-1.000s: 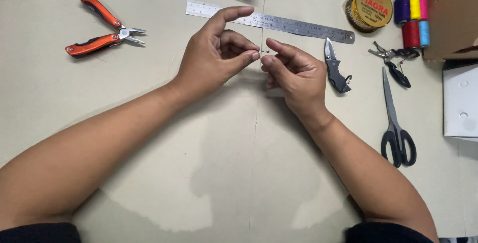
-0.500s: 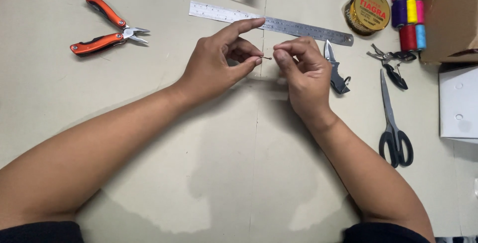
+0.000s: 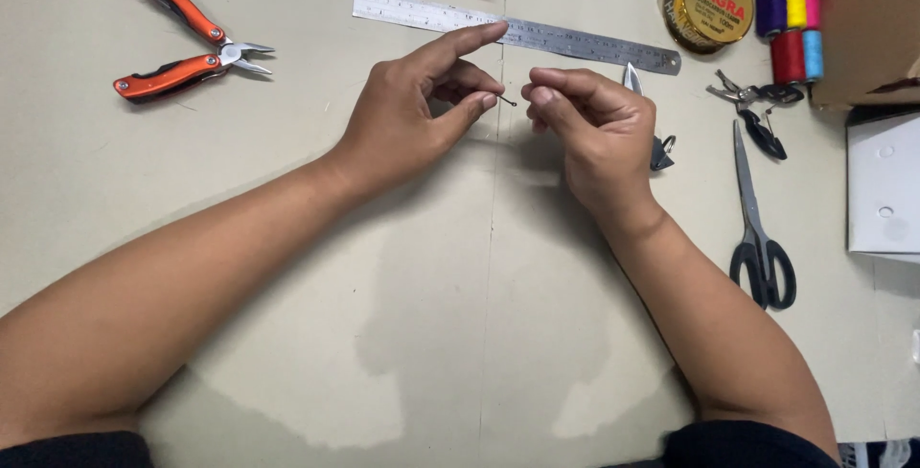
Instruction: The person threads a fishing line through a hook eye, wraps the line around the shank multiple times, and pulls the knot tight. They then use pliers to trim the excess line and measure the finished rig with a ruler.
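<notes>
My left hand (image 3: 407,118) hovers over the beige table (image 3: 287,219), just in front of a steel ruler (image 3: 537,35). It pinches a tiny dark pin-like metal piece (image 3: 507,101) between thumb and middle finger, with the index finger stretched out over the ruler. My right hand (image 3: 599,133) is just right of it, its thumb and fingers pinched together a short gap from the pin's tip. Whether a thin line sits in that pinch is too fine to see. A small folding knife (image 3: 659,147) lies partly hidden behind my right hand.
Orange-handled pliers (image 3: 187,46) lie at the far left. On the right are black scissors (image 3: 759,228), small snips (image 3: 757,109), a round gold spool (image 3: 709,3), coloured thread spools (image 3: 791,8), a white box (image 3: 886,185) and a cardboard box (image 3: 872,18).
Both hands have lifted slightly toward the ruler. My right hand has drawn a little away from the left, so the pin's tip now shows in the gap.
</notes>
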